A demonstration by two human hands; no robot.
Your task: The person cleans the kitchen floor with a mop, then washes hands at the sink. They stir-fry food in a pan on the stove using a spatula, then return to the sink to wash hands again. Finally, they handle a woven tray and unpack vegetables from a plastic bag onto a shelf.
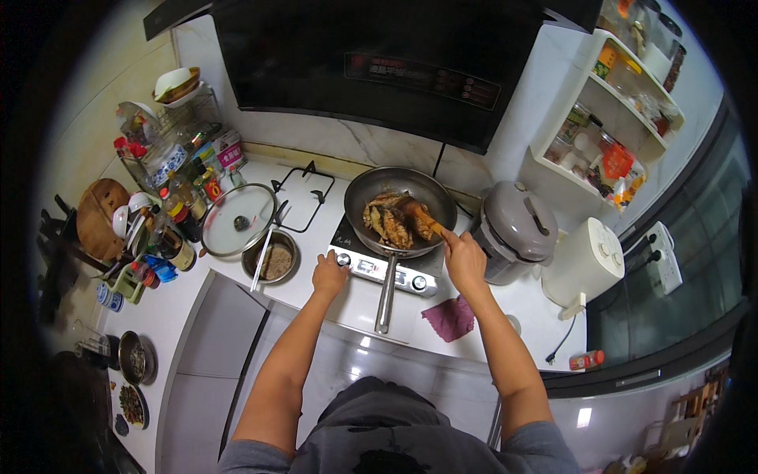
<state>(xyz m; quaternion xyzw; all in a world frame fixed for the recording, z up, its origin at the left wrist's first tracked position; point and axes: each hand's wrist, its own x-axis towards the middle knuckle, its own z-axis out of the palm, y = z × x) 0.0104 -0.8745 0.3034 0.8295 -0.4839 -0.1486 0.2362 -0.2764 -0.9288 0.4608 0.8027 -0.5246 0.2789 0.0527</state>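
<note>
My right hand [465, 260] grips the handle of a wooden spatula [431, 224], its blade resting against browned pieces of food [388, 222], perhaps fish, in a dark frying pan [435, 186]. Beneath the pan is a portable electric cooktop [379, 269] with a silver front panel. The pan's metal handle [386, 296] points towards me. My left hand [330, 275] is at the cooktop's front left corner, thumb and fingers around the area of its left knob [343, 259]. How firmly they hold it is hard to see.
Left of the cooktop are a small pot [277, 260] with white chopsticks [262, 260] across it, a glass lid [237, 216] and a gas burner grate [305, 198]. Sauce bottles [180, 216] crowd the left. A pressure cooker [515, 228], air fryer [583, 266] and purple cloth [450, 320] lie rightward.
</note>
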